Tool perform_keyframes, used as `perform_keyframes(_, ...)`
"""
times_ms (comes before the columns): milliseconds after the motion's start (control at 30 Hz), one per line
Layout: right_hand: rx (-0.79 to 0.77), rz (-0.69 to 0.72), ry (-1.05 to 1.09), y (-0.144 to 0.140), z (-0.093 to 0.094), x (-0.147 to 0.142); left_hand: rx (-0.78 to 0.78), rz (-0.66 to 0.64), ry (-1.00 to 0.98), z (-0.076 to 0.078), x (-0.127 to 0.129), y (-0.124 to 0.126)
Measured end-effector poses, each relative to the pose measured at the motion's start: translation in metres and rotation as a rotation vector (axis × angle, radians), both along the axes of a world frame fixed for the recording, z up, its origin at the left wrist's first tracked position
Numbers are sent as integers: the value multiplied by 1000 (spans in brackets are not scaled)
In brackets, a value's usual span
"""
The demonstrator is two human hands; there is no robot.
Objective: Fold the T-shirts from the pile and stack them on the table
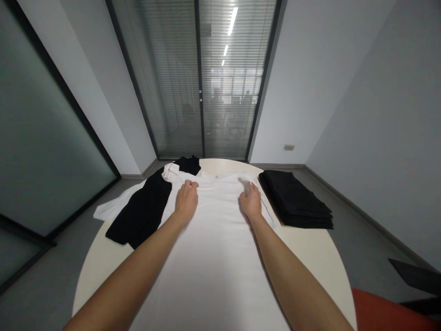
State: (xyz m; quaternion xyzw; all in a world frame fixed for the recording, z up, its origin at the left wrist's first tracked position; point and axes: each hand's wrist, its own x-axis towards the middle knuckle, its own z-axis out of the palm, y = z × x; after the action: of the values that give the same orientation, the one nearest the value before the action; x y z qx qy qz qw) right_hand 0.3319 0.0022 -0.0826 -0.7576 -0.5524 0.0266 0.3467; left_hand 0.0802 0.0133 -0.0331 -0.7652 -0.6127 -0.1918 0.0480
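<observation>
Both hands, left hand (pixel 186 201) and right hand (pixel 251 202), are pressing curled fingers onto the white T-shirt (pixel 213 239) lying mid-surface; uneven pulling is likely bunching its far-edge shoulders.

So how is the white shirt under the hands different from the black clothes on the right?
The white shirt is white; the black stack is black. The shirt lies spread out flat in one layer; the stack is folded and piled up neatly. The left hand and right hand rest on the shirt; nothing touches the stack. Both lie on the round table.
</observation>
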Motion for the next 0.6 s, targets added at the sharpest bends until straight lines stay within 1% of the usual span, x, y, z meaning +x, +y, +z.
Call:
perform_keyframes(100, 174, 19, 108, 3, -4, 4, -38, -55, 11, -24, 19, -10)
perform_keyframes(167, 282, 16, 172, 5, -3, 8, -36, -62, 22, -38, 24, -15)
perform_keyframes(233, 347, -2, 200, 6, 3, 13, -47, -57, 32, -46, 25, -17)
perform_keyframes(300, 366, -33, 186, 9, 15, 20, -69, -50, 36, -48, 24, -17)
perform_keyframes(400, 302, -94, 98, 16, 42, 37, -88, -54, 40, -46, 22, -18)
perform_keyframes(467, 187, -172, 35, 20, 61, 54, -100, -68, 44, -44, 21, -18)
perform_keyframes(500, 162, -206, 32, 22, 69, 64, -108, -77, 46, -43, 21, -19)
perform_keyframes(533, 138, -242, 32, 24, 76, 74, -117, -85, 46, -43, 21, -19)
perform_keyframes(600, 26, -347, 25, 26, 87, 94, -133, -110, 45, -42, 21, -19)
